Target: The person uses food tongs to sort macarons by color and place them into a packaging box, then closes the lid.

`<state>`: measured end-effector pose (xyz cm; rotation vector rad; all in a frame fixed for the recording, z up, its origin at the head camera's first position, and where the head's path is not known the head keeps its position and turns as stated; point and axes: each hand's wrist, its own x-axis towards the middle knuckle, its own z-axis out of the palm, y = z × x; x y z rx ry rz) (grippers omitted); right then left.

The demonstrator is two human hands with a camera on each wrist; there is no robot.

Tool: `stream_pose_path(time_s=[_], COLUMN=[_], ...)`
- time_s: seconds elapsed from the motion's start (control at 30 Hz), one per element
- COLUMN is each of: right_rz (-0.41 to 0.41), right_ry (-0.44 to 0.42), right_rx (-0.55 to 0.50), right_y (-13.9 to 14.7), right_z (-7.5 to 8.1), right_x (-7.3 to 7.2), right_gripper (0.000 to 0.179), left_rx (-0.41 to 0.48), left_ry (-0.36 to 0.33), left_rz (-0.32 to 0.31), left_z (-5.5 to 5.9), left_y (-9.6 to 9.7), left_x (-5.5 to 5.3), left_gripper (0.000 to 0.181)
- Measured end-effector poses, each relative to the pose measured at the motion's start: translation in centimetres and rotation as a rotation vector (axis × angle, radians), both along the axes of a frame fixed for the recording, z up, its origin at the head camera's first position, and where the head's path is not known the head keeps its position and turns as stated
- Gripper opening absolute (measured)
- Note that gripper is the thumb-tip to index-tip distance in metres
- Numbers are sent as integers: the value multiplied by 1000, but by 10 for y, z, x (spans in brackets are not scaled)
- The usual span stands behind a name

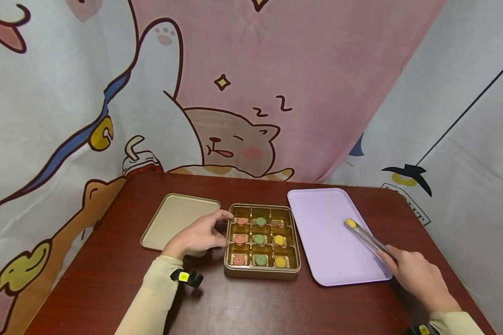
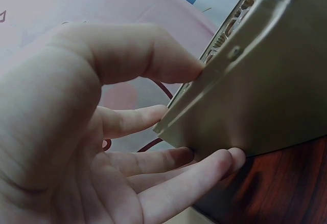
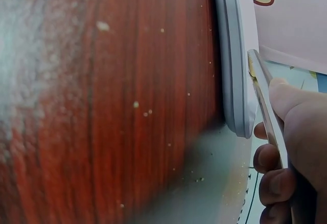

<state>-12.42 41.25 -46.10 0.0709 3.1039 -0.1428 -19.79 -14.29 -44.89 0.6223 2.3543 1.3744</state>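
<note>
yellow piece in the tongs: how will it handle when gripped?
The yellow piece may be fragile: crumb-like specks dot the table, though their source isn't certain. It's probably light, being small enough to sit at the tips of the tongs. It could slip under a loose grip, since the tongs look like smooth metal.

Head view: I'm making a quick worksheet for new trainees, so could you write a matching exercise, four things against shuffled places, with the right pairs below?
Things
1. Red cookies
2. Tongs
3. Lilac tray
4. Green cookies

Places
A. On the table, in the picture just right of the gold box
B. In the middle column of the box's compartments
C. In the left column of the box's compartments
D. Held in the right hand

Right pairs
1-C, 2-D, 3-A, 4-B
</note>
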Motion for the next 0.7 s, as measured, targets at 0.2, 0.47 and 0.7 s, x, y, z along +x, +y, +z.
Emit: stream_pose_path(time_s=[0.2,0.47,0.7], right_rz=[8,50,114], right_ry=[16,67,154], right_rx=[-23,-58,-83], right_y=[-4,-15,-33], right_z=[-1,1,7], right_x=[2,2,0], right_gripper=[59,57,47], left_rx=[5,2,-1], left_ry=[-2,-5,-2], left_rz=[0,0,-3], left_z=[-1,-1,1], left_y=[-1,-1,0], left_x=[0,0,0], left_gripper=[68,68,70])
